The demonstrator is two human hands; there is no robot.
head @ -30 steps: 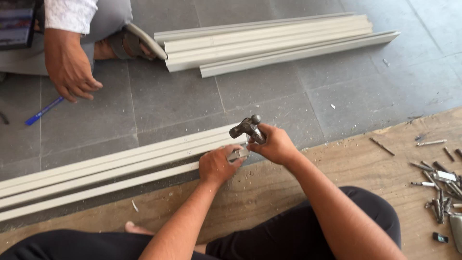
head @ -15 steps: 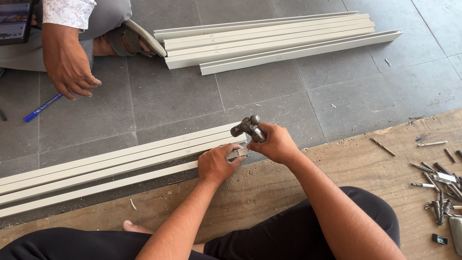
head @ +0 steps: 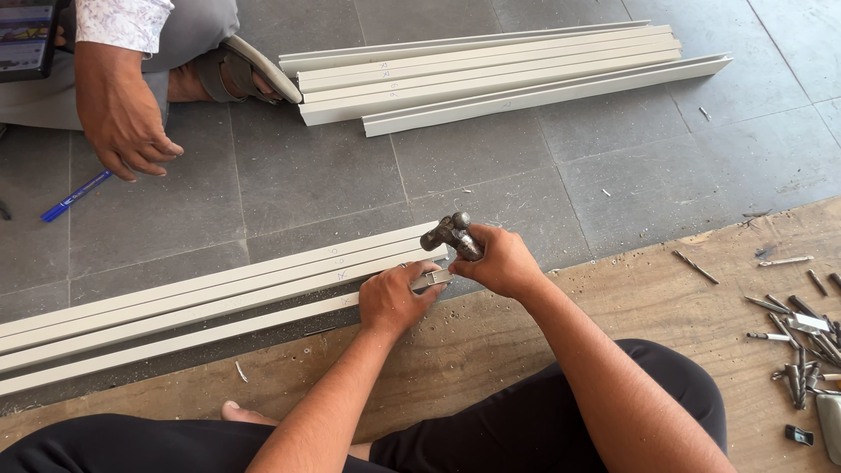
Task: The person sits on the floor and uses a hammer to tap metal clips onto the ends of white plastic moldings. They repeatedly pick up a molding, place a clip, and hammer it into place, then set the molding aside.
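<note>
My right hand (head: 504, 263) grips a small metal hammer (head: 448, 233) close to its head, which hangs just above the near end of a row of long cream metal profiles (head: 201, 298) lying on the grey floor. My left hand (head: 394, 298) pinches a small metal piece (head: 434, 279) against the end of the nearest profile, right under the hammer head. Both my forearms reach in from the bottom over my dark trousers.
A second stack of cream profiles (head: 499, 74) lies at the back. Another person sits top left, one hand (head: 123, 118) hanging over the floor, near a blue pen (head: 74, 196). Drill bits and small tools (head: 802, 337) are scattered on the wooden board (head: 648, 298) at right.
The hammer head has shifted slightly at the profile end; my hands stay in the same spot. The other person's hand has barely moved.
</note>
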